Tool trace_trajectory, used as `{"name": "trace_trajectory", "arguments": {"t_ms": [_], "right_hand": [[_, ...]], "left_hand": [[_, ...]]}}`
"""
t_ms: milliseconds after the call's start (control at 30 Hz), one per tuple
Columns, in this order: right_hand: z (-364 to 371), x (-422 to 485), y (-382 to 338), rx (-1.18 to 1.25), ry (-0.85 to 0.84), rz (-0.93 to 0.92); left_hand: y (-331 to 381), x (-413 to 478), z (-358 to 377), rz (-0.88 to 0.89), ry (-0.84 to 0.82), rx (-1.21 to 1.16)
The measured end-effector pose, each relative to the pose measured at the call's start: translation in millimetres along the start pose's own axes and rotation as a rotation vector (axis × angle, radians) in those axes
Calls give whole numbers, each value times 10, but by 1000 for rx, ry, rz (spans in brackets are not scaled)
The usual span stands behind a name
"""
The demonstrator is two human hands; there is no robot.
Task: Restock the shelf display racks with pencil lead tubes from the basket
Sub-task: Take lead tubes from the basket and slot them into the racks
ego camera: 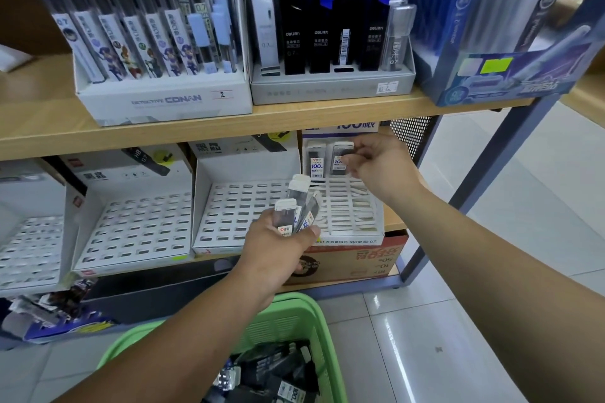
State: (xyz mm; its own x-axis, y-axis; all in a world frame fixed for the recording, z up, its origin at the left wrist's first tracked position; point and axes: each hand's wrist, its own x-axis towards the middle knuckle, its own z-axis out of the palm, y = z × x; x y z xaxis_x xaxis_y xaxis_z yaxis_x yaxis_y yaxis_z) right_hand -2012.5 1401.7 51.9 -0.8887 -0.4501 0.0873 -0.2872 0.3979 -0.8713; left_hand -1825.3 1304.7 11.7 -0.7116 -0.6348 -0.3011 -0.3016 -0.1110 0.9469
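Restocking is mid-step: the right hand (376, 167) pinches one tube (340, 159) at the back row of the white rack (347, 206), beside a standing tube (316, 160); the left hand (278, 240) grips a spare bundle (296, 203), the green basket (314, 314) below; next, it likely needs seating upright.

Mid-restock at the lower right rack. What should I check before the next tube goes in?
1. Right hand pinches a tube at the rack's back row: ok.
2. That tube fully down in its slot: cannot tell, its foot is hidden behind the fingers.
3. Neighbour tube stands upright beside it: ok.
4. Free slots in the rack: ok, the front rows are empty.
5. Left hand grips spare tubes: ok.
6. Basket holds more stock: ok.
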Motion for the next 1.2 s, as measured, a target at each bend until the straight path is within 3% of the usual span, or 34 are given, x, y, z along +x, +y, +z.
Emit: {"name": "trace_trajectory", "arguments": {"t_ms": [167,333,500,633,767,933,1200], "right_hand": [[-2,67,9,60,-51,64],[-16,81,-37,-4,-83,86],[-24,37,-64,-183,-111,-41],[-2,-4,-41,-283,32,-78],[32,-57,64,-321,108,-283],[-37,-39,2,-370,92,-433],[-233,-7,147,-513,15,-462]], "left_hand": [[55,-35,5,-6,-154,48],[26,-21,-19,-38,-170,108],[40,-69,-11,-27,-205,134],[24,-90,-8,-44,-214,77],[25,-119,15,-74,-228,49],[45,-122,6,-122,-214,17],[61,-103,31,-144,-157,-44]]}}
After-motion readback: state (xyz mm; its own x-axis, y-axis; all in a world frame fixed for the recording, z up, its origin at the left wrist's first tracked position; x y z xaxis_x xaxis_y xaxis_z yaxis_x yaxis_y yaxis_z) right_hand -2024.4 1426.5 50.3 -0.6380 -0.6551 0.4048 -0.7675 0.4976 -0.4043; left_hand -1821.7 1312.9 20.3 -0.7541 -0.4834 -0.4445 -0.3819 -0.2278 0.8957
